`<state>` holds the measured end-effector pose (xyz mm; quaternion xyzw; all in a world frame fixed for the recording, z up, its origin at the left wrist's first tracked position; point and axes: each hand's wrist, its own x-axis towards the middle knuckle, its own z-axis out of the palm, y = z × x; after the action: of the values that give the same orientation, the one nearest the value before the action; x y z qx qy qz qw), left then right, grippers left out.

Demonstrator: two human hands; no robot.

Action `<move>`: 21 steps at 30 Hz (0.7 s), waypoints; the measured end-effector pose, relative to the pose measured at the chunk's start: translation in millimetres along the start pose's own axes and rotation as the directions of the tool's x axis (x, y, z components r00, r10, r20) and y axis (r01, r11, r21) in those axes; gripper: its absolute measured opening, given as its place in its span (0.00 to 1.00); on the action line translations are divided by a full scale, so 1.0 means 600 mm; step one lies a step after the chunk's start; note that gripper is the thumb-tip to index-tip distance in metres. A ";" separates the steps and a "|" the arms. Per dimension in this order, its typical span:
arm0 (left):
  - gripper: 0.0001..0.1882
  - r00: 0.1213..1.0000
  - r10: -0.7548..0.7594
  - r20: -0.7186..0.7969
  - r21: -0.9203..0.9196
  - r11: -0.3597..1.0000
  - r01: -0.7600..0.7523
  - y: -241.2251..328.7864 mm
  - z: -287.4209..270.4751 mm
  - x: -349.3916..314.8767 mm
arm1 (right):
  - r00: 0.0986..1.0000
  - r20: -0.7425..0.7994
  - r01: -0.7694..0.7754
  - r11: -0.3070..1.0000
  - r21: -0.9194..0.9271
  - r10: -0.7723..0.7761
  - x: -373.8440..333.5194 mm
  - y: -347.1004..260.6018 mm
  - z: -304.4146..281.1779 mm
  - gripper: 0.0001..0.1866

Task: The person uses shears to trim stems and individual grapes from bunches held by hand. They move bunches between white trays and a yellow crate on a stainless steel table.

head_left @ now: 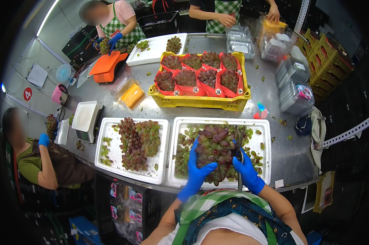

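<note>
Lower centre of frame: left hand in blue glove, fingers wrapped round a large bunch of dark red-purple grapes, gripping it from the left. Right hand, also blue-gloved, closed on dark-handled scissors, blades pointing up against the bunch's right side. Bunch held over a white rectangular foam tray scattered with loose green and red grapes. Left of it, a second white foam tray bears another reddish-green grape bunch. Yellow plastic crate of red-wrapped bunches sits above on the steel desk.
</note>
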<state>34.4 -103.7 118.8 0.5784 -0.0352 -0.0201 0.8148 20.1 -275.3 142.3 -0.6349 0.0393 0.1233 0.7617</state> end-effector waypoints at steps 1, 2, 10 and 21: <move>0.43 1.000 0.027 0.002 0.055 0.998 -0.027 0.012 0.007 0.004 | 1.000 0.006 -0.011 0.996 0.091 0.010 0.006 0.014 -0.003 0.32; 0.43 0.999 0.052 0.006 0.107 0.993 -0.052 0.020 0.012 0.007 | 1.000 0.012 -0.022 0.983 0.180 0.020 0.012 0.028 -0.005 0.31; 0.37 0.987 0.157 0.043 0.135 0.978 -0.161 0.036 -0.001 0.026 | 0.992 0.121 -0.048 0.763 0.644 -0.040 0.034 0.056 -0.010 0.27; 0.31 0.917 -0.366 0.158 -0.621 0.686 0.381 -0.037 -0.043 -0.005 | 0.981 0.184 0.064 0.998 0.015 -0.065 0.003 -0.022 0.020 0.33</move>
<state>33.6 -86.3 89.2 0.2606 0.0835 -0.2023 0.9403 23.9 -265.7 156.7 -0.6182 -0.0515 0.1567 0.7685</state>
